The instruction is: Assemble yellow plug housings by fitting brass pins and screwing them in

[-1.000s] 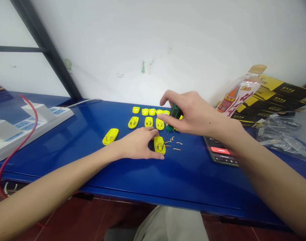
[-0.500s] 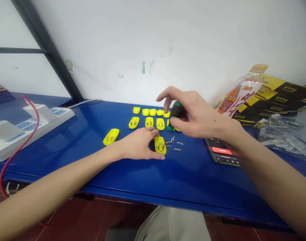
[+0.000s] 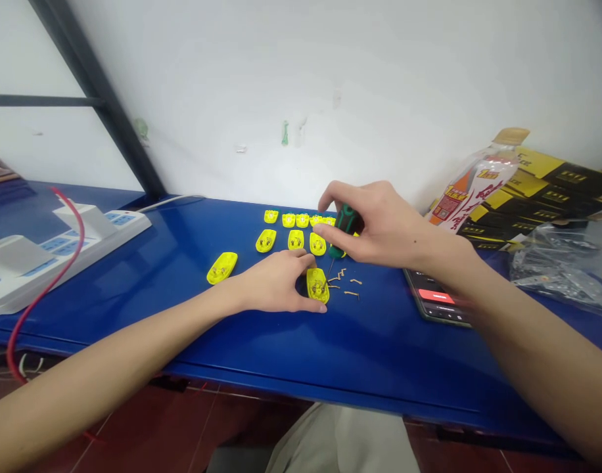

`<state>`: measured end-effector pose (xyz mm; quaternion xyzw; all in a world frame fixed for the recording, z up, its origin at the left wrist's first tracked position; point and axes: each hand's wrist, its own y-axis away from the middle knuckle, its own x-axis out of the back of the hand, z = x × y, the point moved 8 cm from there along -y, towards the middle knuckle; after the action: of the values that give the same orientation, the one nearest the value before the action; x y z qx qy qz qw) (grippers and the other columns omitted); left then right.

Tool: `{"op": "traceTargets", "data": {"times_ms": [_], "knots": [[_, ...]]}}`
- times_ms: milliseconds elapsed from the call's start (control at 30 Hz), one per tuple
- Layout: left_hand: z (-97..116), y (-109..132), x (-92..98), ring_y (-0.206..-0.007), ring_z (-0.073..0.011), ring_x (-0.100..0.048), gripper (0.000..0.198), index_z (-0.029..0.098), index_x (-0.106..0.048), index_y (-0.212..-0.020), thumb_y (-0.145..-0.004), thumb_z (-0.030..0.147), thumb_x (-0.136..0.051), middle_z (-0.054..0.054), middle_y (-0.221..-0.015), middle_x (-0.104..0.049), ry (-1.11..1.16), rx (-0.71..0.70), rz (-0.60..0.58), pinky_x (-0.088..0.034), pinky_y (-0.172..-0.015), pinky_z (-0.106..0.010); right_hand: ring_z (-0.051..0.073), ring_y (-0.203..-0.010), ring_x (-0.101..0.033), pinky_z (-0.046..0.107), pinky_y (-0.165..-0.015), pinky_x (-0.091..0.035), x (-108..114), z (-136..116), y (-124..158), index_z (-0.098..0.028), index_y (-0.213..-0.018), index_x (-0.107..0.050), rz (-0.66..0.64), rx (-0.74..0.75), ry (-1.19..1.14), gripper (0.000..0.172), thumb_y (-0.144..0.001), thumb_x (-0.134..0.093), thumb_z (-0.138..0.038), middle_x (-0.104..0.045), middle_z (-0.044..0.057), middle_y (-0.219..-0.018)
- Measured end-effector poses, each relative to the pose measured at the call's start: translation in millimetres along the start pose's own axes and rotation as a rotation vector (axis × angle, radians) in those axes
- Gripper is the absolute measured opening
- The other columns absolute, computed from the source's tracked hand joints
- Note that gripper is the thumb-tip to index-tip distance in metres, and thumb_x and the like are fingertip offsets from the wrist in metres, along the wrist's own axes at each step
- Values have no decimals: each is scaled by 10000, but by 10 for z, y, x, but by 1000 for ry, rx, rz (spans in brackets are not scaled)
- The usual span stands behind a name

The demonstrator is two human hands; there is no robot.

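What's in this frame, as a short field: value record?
Left hand: fingers around a yellow shell
Right hand: grips a screwdriver slanting down to that shell; whether it touches is unclear
Other shells: two rows farther back, one apart at left
Loose parts: brass-coloured strips right of the held shell
Left side: power strip, red cable
Right side: phone, bottle, boxes, clear bag
Surface: blue table

Bright light, faint sheen on tabletop (image 3: pixel 271 355)

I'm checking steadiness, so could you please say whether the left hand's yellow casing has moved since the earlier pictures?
No; against the loose brass-coloured strips, the yellow casing shows no clear shift.
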<state>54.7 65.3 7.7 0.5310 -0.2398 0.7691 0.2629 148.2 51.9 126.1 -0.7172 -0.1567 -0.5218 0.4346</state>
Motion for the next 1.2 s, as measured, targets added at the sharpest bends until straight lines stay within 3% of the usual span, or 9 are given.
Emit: {"op": "traceTargets", "data": {"times_ms": [67, 233, 300, 433, 600, 800, 900, 1000, 1200], "knots": [[-4, 0, -3, -790, -243, -580, 598, 187, -562, -896, -728, 757, -626, -64, -886, -598, 3, 2, 1, -444, -664, -344, 129, -560, -446, 285, -592, -334, 13, 0, 1, -164, -1067, -595, 19, -1, 43, 309, -870, -593, -401, -518, -27, -604], [-2, -2, 2, -777, -232, -570, 601, 189, -551, -874, -717, 763, -631, -58, -883, -587, 8, -2, 8, -441, -646, -334, 112, -546, -465, 261, -551, -348, -47, -17, 10, -183, -1150, -563, -54, 13, -120, 326, -830, -597, -233, -590, -17, -682], [-4, -3, 4, -772, -227, -568, 598, 188, -546, -865, -716, 760, -635, -60, -893, -587, 14, 4, 7, -442, -642, -332, 114, -523, -449, 265, -541, -333, -41, -5, 4, -183, -1093, -589, -25, 5, -62, 272, -851, -612, -305, -538, -35, -603], [-5, -3, 0, -785, -231, -574, 596, 180, -567, -909, -725, 742, -639, -69, -919, -593, 17, 11, -5, -452, -655, -336, 138, -542, -459, 286, -564, -334, -16, 6, -3, -163, -1098, -598, 21, -14, 60, 375, -841, -636, -434, -514, -30, -571], [2, 2, 5, -775, -232, -573, 607, 183, -557, -881, -719, 764, -629, -61, -883, -589, -4, -4, 3, -449, -646, -334, 125, -578, -500, 271, -576, -368, -45, -31, 7, -174, -1138, -579, -38, 22, -112, 336, -809, -614, -231, -607, -5, -689], [-9, 0, 2, -797, -239, -593, 609, 178, -583, -926, -729, 753, -625, -71, -910, -610, 13, -1, 12, -461, -669, -339, 115, -500, -417, 274, -541, -314, -24, -9, 1, -176, -1045, -595, 53, 26, 30, 311, -850, -631, -415, -471, -52, -533], [-4, -2, -2, -823, -248, -600, 618, 173, -602, -971, -727, 740, -635, -78, -932, -616, 22, -5, 5, -470, -693, -345, 118, -551, -471, 266, -547, -351, -40, -38, 10, -168, -1091, -577, 20, 48, -77, 311, -806, -633, -278, -569, -18, -647], [-9, -2, -6, -806, -246, -590, 608, 181, -584, -927, -723, 751, -634, -69, -911, -607, 14, 0, 6, -466, -678, -346, 107, -547, -470, 250, -533, -358, -61, -36, 13, -180, -1087, -579, -3, 42, -143, 282, -807, -605, -210, -568, -31, -650], [-7, 5, -1, -769, -225, -569, 573, 193, -533, -848, -732, 744, -634, -55, -880, -589, 5, 2, 17, -449, -651, -336, 89, -496, -412, 253, -533, -349, -20, -25, -4, -193, -954, -586, 140, 80, -65, 156, -834, -637, -279, -483, -71, -564]]}}
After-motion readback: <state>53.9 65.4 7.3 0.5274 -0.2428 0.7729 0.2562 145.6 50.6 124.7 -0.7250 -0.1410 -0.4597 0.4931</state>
